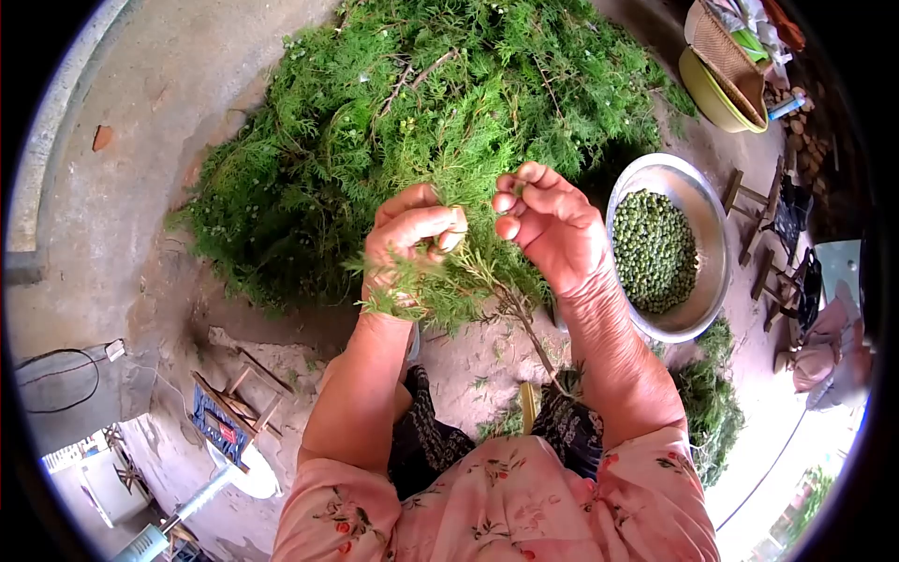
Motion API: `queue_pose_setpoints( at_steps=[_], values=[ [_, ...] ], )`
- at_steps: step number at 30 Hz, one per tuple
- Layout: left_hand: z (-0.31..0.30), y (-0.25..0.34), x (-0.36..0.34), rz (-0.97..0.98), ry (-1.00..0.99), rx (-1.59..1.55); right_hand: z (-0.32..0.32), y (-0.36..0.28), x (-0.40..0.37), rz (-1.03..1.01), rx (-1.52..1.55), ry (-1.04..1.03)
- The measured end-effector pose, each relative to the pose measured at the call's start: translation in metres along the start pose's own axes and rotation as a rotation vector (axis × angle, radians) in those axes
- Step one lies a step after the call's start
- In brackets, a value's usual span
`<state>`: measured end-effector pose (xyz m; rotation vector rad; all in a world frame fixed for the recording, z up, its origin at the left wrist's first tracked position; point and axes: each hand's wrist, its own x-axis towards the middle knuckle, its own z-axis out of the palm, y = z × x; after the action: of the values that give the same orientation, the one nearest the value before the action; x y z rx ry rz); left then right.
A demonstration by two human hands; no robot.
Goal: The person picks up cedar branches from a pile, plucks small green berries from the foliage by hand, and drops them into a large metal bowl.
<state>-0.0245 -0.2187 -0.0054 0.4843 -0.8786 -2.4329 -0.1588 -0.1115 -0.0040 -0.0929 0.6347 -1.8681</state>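
Observation:
My left hand (417, 229) is closed round a leafy green evergreen branch (449, 298), thumb pressed against the fingers. The branch's bare brown stem (536, 345) runs down to the right, toward my lap. Just right of it, my right hand (562, 225) is raised with its fingers curled into a pinch. A tiny greenish bit shows between those fingertips, too small to name. Behind both hands rises a large heap of evergreen branches (346, 150). Beside my right wrist stands a metal basin (719, 253) holding many small round green cones (655, 248).
At the upper right is a yellow basket (702, 94) with a brown woven one leaning in it. Wooden stools (763, 215) stand beyond the basin. More cut greenery (702, 403) lies by my right elbow. At lower left are a small chair (229, 417) and a fan (248, 478).

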Motion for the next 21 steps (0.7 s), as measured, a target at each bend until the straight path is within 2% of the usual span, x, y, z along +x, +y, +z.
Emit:
queue_pose_setpoints(
  at_steps=[1, 3, 5, 7, 9, 13, 15, 17, 19, 21],
  values=[
    [-0.006, -0.003, 0.002, 0.074, -0.021, -0.019, -0.006, 0.000, 0.001, -0.009, 0.011, 0.010],
    [-0.010, 0.010, 0.000, 0.032, -0.146, -0.044, -0.003, 0.002, 0.000, 0.010, -0.049, 0.024],
    [-0.010, 0.014, -0.004, 0.053, -0.078, 0.041, -0.005, 0.007, -0.004, 0.138, -0.401, 0.214],
    [-0.019, 0.016, 0.000, 0.115, -0.305, 0.052, 0.001, 0.009, -0.010, 0.278, -0.722, 0.205],
    [-0.018, 0.018, 0.001, 0.144, -0.329, 0.078, 0.008, 0.020, -0.010, 0.261, -1.053, 0.186],
    [-0.017, 0.019, 0.000, 0.181, -0.402, 0.024, 0.003, 0.036, -0.005, 0.320, -1.091, 0.143],
    [-0.014, 0.020, -0.002, 0.203, -0.390, 0.024, -0.007, 0.045, -0.001, 0.216, -1.263, 0.157],
    [-0.008, 0.021, -0.005, 0.200, -0.325, -0.039, -0.010, 0.049, 0.000, 0.184, -1.243, 0.185],
    [-0.006, 0.021, -0.008, 0.197, -0.261, -0.103, -0.001, 0.046, -0.006, 0.508, -0.868, 0.198],
    [-0.005, 0.022, -0.010, 0.180, -0.283, -0.084, 0.000, 0.053, -0.009, 0.498, -0.836, 0.199]
  ],
)
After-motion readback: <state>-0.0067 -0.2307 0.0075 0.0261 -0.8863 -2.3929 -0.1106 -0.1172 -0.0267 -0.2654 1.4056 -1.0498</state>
